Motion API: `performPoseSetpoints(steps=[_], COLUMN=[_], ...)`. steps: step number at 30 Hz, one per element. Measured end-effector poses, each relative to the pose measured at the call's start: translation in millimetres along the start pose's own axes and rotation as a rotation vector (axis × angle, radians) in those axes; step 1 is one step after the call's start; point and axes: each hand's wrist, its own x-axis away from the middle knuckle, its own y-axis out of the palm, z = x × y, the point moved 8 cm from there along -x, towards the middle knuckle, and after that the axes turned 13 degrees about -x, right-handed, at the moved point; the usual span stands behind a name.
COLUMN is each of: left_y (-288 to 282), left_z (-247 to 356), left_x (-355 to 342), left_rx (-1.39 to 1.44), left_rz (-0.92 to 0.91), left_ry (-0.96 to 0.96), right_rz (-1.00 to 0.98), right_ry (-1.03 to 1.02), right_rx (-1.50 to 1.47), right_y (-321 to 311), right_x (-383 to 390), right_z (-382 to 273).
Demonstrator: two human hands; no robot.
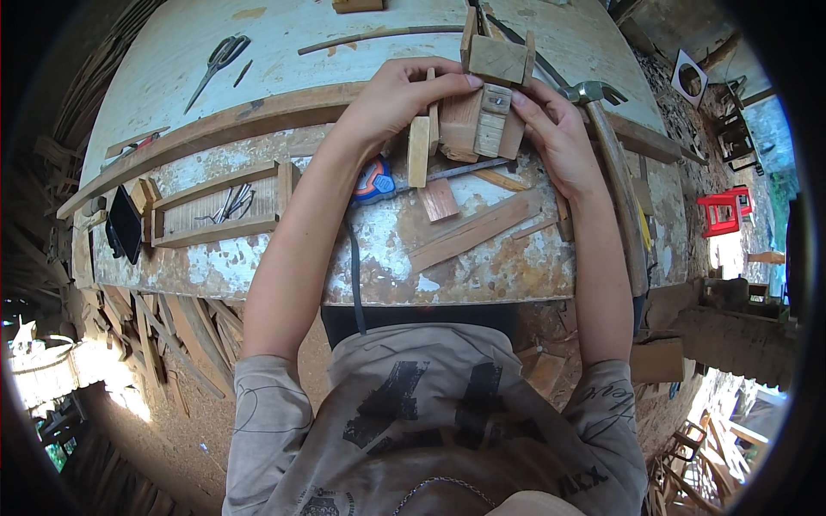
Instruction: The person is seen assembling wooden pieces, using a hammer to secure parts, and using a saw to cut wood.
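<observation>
left hand point(391, 99): closed on the wood assembly point(482, 120), fingers over its top.
wood assembly: several blocks already joined, held at mid desk point(258, 52).
right hand point(555, 129): gripping its right side.
hammer point(602, 129): idle, so joining looks unfinished.

A rough woodworking shop. Offcuts litter the worn counter point(258, 52), beside a hammer point(602, 129) and scissors point(219, 60). Sawdust covers the floor point(172, 430).

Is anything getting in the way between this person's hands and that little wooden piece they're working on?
Nothing visible does. Both the left hand and the right hand already rest directly on the small wooden assembly, one on each side.
</observation>
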Motion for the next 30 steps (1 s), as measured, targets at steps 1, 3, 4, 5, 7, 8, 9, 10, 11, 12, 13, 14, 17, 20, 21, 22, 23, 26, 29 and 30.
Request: performPoseSetpoints(steps=[1,3,4,5,7,8,9,10,11,12,13,14,17,20,21,22,23,26,29,30], left_y=[0.5,0.4,-1.6,-3.4,-1.9,-0.9,-0.9,1.6,4.1,4.4,5.0,6.0,5.5,7.7,8.1,8.6,9.0,9.6,7.7,5.5], left_z=[-2.2,-4.6,-3.2,-2.0,-3.7,-4.6,-5.7,-6.5,-6.8,-7.7,-5.9,-4.7,-3.5,-7.9,-9.4,-7.9,-6.4,-1.4,7.9,10.4], left_x=[-0.5,-1.6,-2.0,-1.9,-1.7,-1.9,-3.2,-5.1,-5.8,-5.7,-5.3,-5.0,-5.1,-7.5,-8.5,-7.4,-6.2,-3.2,-2.3,-1.3], left_rx=[0.032,0.067,0.045,0.024,0.035,0.044,0.046,0.046,0.044,0.046,0.026,0.006,0.034,0.027,0.027,0.026,0.025,-0.067,0.0,-0.041], left_rz=[-0.007,-0.01,0.013,0.037,0.036,0.031,0.034,0.014,-0.007,-0.006,-0.013,-0.021,0.0,-0.039,-0.042,-0.044,-0.047,-0.069,-0.028,-0.002], left_ry=[-0.009,-0.019,0.002,0.022,0.016,0.011,0.01,0.019,0.028,0.026,0.035,0.045,0.088,0.1,0.098,0.111,0.124,0.121,0.255,0.283], right_rz=[-0.004,0.016,0.013,0.013,0.011,0.035,0.059,0.057,0.081,0.105,0.107,0.113,0.122,0.124,0.122,0.122,0.132,0.149,0.162,0.17], right_ry=[0.002,0.049,0.052,0.01,-0.029,-0.025,-0.022,-0.018,-0.034,-0.051,-0.05,-0.046,-0.058,-0.072,-0.071,-0.072,-0.08,-0.083,-0.063,-0.049], right_rx=[0.002,-0.013,-0.011,-0.085,-0.157,-0.166,-0.176,-0.175,-0.175,-0.176,-0.177,-0.186,-0.186,-0.168,-0.158,-0.158,-0.176,-0.21,-0.293,-0.36], right_y=[0.2,-1.3,2.1,6.8,9.3,5.5,2.9,7.0,12.5,15.0,15.6,15.2,13.5,10.3,9.6,10.8,12.4,10.8,4.0,2.9], right_x=[-0.2,0.1,1.4,3.4,4.3,4.4,4.4,4.9,5.5,5.9,5.8,5.3,4.8,4.6,4.4,5.1,5.9,7.3,5.2,4.4], right_z=[0.2,4.0,2.5,-4.2,-8.4,-7.0,-6.0,-6.2,-9.2,-11.9,-12.3,-12.2,-12.5,-11.8,-11.0,-11.2,-11.5,-10.2,-3.9,-0.7])
